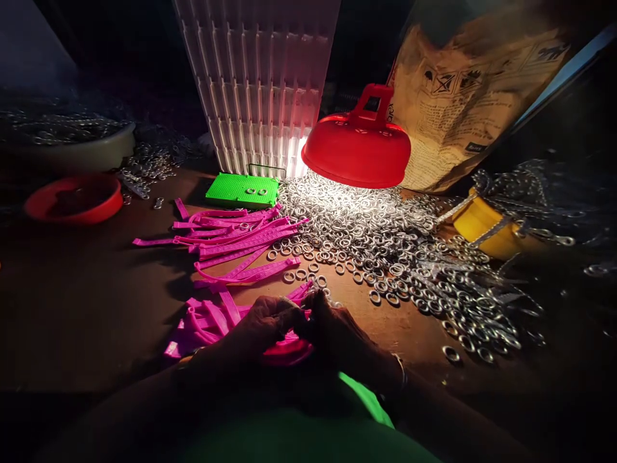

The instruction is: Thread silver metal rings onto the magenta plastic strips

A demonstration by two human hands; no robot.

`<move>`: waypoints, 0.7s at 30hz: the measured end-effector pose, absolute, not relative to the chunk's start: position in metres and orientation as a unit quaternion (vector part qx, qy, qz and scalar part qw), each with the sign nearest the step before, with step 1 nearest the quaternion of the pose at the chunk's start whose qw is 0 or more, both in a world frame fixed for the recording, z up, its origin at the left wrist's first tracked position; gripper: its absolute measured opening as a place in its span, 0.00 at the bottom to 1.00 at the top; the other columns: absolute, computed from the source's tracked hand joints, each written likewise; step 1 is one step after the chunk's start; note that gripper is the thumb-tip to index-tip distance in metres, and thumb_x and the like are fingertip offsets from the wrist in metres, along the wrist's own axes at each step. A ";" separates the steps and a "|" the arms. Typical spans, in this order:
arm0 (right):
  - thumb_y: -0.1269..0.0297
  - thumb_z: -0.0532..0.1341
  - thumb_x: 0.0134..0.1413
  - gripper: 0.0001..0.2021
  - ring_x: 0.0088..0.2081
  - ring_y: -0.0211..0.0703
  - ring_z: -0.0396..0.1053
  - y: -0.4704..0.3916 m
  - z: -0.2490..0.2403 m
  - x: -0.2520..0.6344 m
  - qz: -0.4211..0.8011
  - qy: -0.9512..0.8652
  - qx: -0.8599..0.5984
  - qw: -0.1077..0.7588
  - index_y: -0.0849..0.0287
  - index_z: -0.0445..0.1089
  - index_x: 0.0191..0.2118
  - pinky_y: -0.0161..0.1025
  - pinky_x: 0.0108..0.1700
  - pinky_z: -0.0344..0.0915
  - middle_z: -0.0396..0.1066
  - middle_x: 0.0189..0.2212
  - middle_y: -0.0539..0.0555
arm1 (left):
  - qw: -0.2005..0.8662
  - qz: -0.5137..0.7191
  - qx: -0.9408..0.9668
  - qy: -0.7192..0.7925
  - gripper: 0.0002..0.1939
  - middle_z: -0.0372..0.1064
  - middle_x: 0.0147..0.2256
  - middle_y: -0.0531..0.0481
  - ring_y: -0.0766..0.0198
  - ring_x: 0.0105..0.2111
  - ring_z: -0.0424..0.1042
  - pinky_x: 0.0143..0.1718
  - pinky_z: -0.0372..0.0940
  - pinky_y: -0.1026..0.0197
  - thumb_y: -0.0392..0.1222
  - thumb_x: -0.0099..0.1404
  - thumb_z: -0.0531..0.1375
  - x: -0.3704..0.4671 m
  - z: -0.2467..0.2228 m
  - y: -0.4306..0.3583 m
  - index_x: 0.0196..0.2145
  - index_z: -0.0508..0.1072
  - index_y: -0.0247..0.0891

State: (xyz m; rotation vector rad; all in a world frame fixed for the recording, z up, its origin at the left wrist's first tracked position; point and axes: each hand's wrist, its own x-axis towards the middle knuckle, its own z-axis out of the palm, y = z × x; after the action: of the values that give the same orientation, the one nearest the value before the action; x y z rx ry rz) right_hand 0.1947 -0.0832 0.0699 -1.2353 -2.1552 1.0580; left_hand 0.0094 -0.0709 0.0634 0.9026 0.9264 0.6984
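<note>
My left hand is closed, fingers pinched on a pink strap whose looped part hangs below, between both hands. My right hand is closed too, its fingertips meeting the left ones; deep shadow hides what they grip. More pink straps lie in a heap beside my left hand, and a larger bunch of pink straps is spread beyond it. Loose metal rings lie just past my fingertips, at the edge of a big pile of metal rings.
A red lamp hangs over the pile. Behind stand a ribbed translucent panel and a brown paper sack. A green perforated box bears two rings. Around are a red bowl, a pale basin and a yellow container.
</note>
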 end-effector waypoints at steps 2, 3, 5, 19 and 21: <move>0.58 0.53 0.63 0.09 0.22 0.34 0.55 -0.081 0.072 0.194 0.376 -0.792 -0.435 0.207 0.57 0.63 0.43 0.33 0.23 0.46 0.65 0.23 0.49 | 0.746 0.327 0.402 0.419 0.26 0.61 0.18 0.52 0.71 0.20 0.55 0.23 0.50 0.65 0.61 0.48 0.67 0.011 0.062 -0.069 0.24 0.72 0.31; 0.60 0.52 0.63 0.08 0.23 0.34 0.54 -0.079 0.073 0.193 0.370 -0.800 -0.428 0.201 0.58 0.62 0.42 0.33 0.23 0.46 0.65 0.24 0.49 | 0.748 0.332 0.397 0.415 0.26 0.62 0.19 0.52 0.70 0.20 0.57 0.24 0.51 0.65 0.61 0.47 0.67 0.011 0.061 -0.068 0.24 0.71 0.31; 0.63 0.52 0.62 0.05 0.23 0.33 0.53 -0.076 0.075 0.193 0.352 -0.814 -0.421 0.188 0.58 0.61 0.40 0.33 0.24 0.45 0.65 0.24 0.49 | 0.751 0.335 0.390 0.413 0.27 0.63 0.20 0.50 0.68 0.22 0.60 0.26 0.53 0.64 0.62 0.47 0.67 0.012 0.059 -0.067 0.24 0.72 0.31; 0.68 0.52 0.60 0.07 0.19 0.35 0.58 -0.074 0.059 0.203 0.236 -0.882 -0.373 0.162 0.55 0.62 0.30 0.35 0.21 0.44 0.64 0.18 0.48 | 0.708 0.238 0.489 0.450 0.24 0.58 0.19 0.55 0.72 0.17 0.55 0.19 0.50 0.67 0.61 0.54 0.62 -0.019 0.082 -0.067 0.25 0.65 0.35; 0.70 0.53 0.58 0.05 0.19 0.36 0.59 -0.074 0.056 0.210 0.178 -0.898 -0.358 0.182 0.56 0.64 0.32 0.35 0.22 0.46 0.66 0.19 0.49 | 0.683 0.232 0.525 0.452 0.20 0.56 0.20 0.56 0.72 0.19 0.55 0.21 0.52 0.67 0.56 0.57 0.61 -0.035 0.086 -0.065 0.27 0.66 0.35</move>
State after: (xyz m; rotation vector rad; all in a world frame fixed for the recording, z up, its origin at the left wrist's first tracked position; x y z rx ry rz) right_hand 0.2095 -0.0737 0.0560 -1.0110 -2.5361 0.5037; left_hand -0.0346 -0.0650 0.0861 1.1770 1.0133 0.5195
